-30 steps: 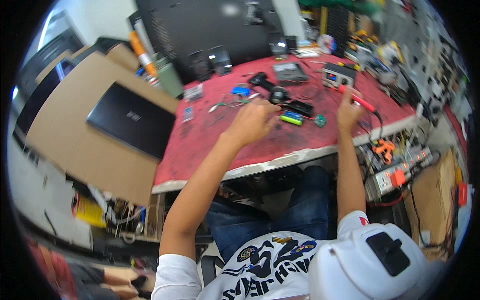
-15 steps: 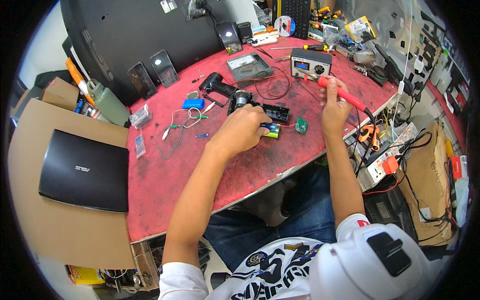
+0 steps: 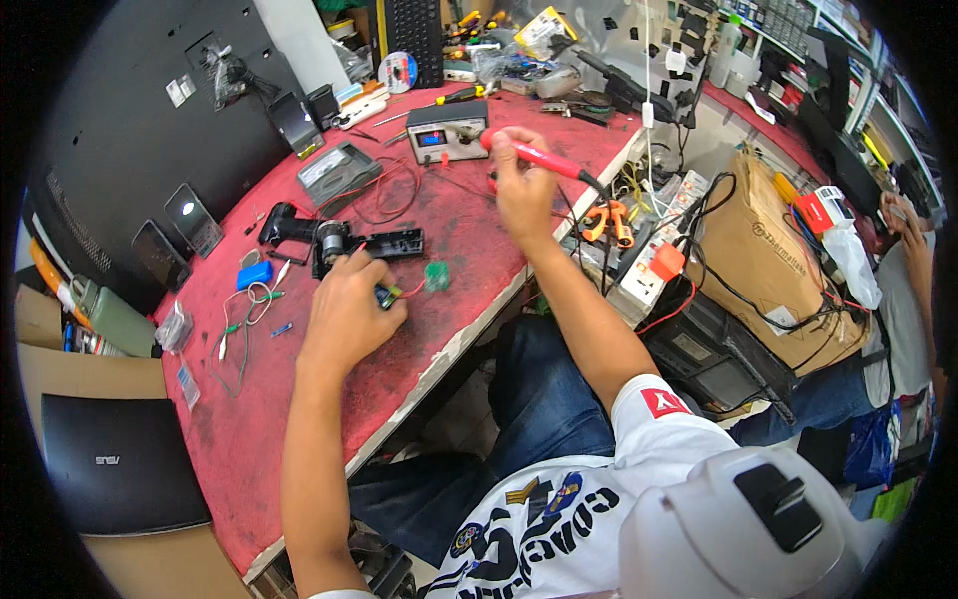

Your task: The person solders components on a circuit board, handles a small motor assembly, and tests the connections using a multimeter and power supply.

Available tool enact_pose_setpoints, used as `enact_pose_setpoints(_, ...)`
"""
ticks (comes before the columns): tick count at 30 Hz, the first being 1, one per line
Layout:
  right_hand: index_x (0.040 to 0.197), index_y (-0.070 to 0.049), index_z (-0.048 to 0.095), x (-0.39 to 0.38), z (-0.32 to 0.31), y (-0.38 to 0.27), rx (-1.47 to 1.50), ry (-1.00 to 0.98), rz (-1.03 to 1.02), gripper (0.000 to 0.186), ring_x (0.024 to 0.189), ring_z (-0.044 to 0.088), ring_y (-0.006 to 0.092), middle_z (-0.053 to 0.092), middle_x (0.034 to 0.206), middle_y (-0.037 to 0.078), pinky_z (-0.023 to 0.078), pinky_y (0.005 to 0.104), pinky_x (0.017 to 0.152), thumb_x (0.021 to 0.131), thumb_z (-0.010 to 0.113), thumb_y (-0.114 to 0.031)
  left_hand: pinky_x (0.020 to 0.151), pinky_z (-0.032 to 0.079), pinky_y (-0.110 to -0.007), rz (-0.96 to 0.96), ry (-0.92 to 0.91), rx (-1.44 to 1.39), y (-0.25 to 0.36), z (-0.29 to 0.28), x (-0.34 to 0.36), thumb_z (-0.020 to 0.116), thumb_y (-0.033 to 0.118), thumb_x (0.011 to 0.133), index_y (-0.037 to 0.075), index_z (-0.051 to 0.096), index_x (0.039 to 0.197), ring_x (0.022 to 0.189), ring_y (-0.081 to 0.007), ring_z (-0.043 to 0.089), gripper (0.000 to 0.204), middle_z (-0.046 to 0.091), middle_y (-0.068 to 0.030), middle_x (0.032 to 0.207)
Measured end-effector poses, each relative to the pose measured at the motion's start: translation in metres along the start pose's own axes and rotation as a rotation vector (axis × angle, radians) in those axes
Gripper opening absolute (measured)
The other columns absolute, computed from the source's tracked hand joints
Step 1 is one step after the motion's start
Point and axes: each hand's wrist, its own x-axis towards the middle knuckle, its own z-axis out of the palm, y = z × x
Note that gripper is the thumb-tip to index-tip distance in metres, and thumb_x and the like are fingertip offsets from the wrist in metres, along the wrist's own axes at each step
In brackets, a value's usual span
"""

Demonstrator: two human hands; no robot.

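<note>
Red-topped workbench (image 3: 249,409) is filling the centre, its front edge showing pale, chipped wear. Large black panel (image 3: 110,140) is standing along the left rear. At right, a second red-topped counter (image 3: 734,114) is running near loaded shelving (image 3: 781,22).

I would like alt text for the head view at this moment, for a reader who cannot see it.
A person's right-hand grip holds a red corded tool near a box with a lit display, while the left-hand grip touches a small pack wired to a green circuit board. Beyond lies a black handheld tool on the red bench.
</note>
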Motion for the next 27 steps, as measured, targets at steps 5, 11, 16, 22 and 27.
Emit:
enact_pose_setpoints(5,0.093,-0.001,0.065,0.104,-0.078,-0.002,-0.373,0.261,-0.298,0.027,0.075,0.058,0.0149,0.065,0.082,0.008,0.047,0.0314,0.071,0.095,0.06,-0.028,0.077,0.048,-0.039,-0.093,-0.155,-0.138,-0.008,-0.022,-0.003,0.081,0.017,0.061,0.001,0.069,0.078,0.086,-0.0304,0.06,0.026,0.061,-0.0121,0.09)
enact_pose_setpoints(11,0.079,0.006,0.069,0.239,-0.143,0.049,-0.932,0.263,-0.165,0.056,0.089,0.063,0.0467,0.066,0.085,0.03,0.045,0.0514,0.083,0.089,0.055,-0.047,0.066,0.046,-0.037,-0.255,-0.27,-0.196,-0.011,-0.04,0.003,0.087,0.03,0.06,-0.001,0.068,0.073,0.071,-0.0237,0.058,0.038,0.061,-0.0098,0.08)
enact_pose_setpoints(16,0.09,0.007,0.067,0.274,-0.118,0.11,-0.963,-0.119,0.104,0.058,0.095,0.065,0.0392,0.069,0.093,0.025,0.046,0.0472,0.081,0.088,0.056,-0.05,0.063,0.046,-0.043,-0.42,-0.409,-0.051,-0.027,-0.053,-0.014,0.083,0.042,0.066,-0.003,0.065,0.071,0.065,-0.0323,0.058,0.049,0.061,-0.0162,0.072)
enact_pose_setpoints(22,0.08,-0.011,0.066,0.352,-0.201,0.15,-0.517,-0.11,0.393,0.036,0.05,0.048,0.0132,0.051,0.059,0.0,0.035,0.029,0.045,0.092,0.053,-0.043,0.067,0.047,-0.05,-0.334,-0.417,0.087,-0.024,-0.051,-0.022,0.072,0.062,0.069,-0.003,0.062,0.07,0.075,-0.0426,0.063,0.065,0.063,-0.0246,0.072)
enact_pose_setpoints(27,0.091,-0.01,0.067,0.346,-0.21,0.142,-0.806,-0.025,0.182,0.038,0.057,0.052,0.0151,0.058,0.07,0.003,0.04,0.0311,0.052,0.093,0.051,-0.045,0.068,0.047,-0.051,-0.29,-0.265,0.122,-0.03,-0.034,-0.022,0.071,0.06,0.071,-0.001,0.064,0.073,0.074,-0.0428,0.063,0.062,0.063,-0.0236,0.071)
